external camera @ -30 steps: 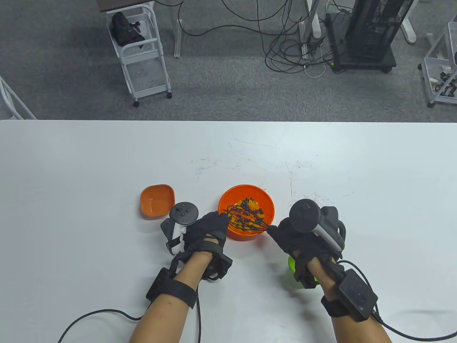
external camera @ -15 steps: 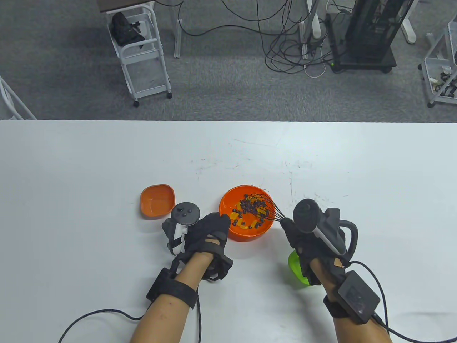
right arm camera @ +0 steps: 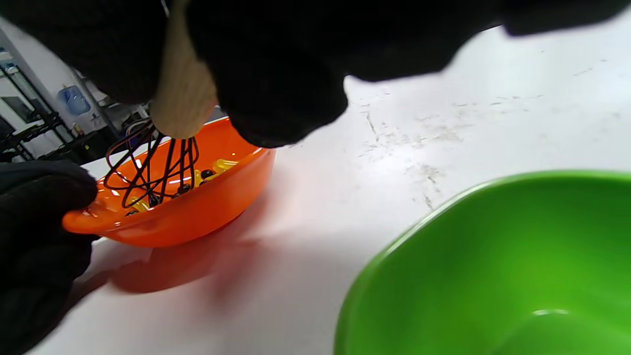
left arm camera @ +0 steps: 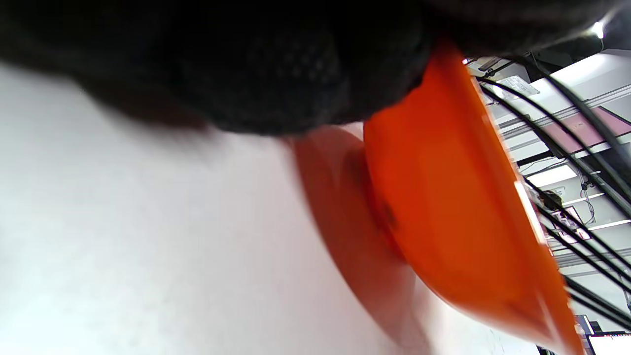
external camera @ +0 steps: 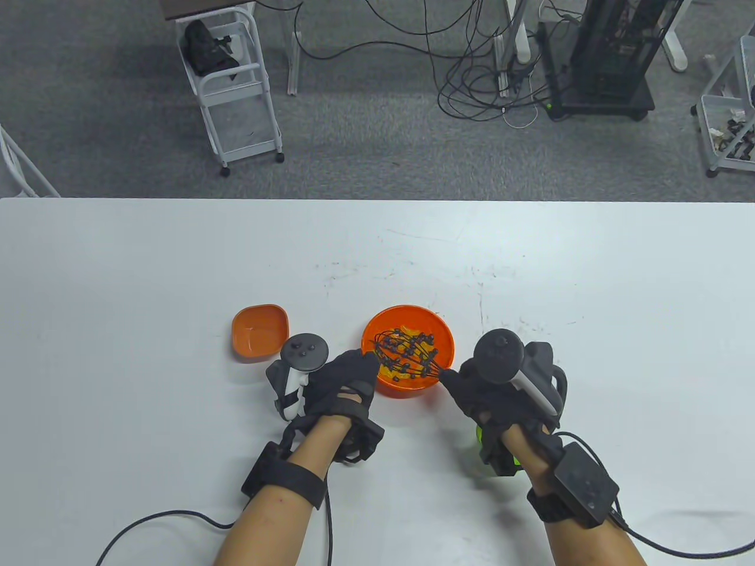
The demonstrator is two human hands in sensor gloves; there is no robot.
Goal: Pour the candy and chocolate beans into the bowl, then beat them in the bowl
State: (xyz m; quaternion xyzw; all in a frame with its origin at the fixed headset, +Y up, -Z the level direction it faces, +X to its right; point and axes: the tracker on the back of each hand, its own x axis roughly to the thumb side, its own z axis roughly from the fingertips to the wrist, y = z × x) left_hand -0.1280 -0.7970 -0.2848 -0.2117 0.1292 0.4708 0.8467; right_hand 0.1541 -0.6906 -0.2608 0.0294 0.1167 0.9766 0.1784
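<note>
An orange bowl (external camera: 439, 342) (right arm camera: 217, 207) (left arm camera: 458, 217) stands mid-table with yellow candy and dark chocolate beans (external camera: 407, 354) inside. My left hand (external camera: 345, 383) pinches the bowl's near-left rim; its fingers (right arm camera: 44, 197) show at the rim in the right wrist view. My right hand (external camera: 481, 392) grips the pale handle (right arm camera: 182, 98) of a black wire whisk (external camera: 407, 356) (right arm camera: 153, 167), whose wires sit in the bowl among the beans. The wires pass above the rim in the left wrist view.
An empty orange square dish (external camera: 259, 330) lies left of the bowl. An empty green bowl (external camera: 486, 439) (right arm camera: 493, 266) sits under my right wrist. The white table (external camera: 177, 265) stretches wide on both sides; carts and cables stand on the floor beyond its far edge.
The whisk swung from the bowl's left side to its right rim and back to the left, stirring the beans. My right hand followed. My left hand stayed on the rim.
</note>
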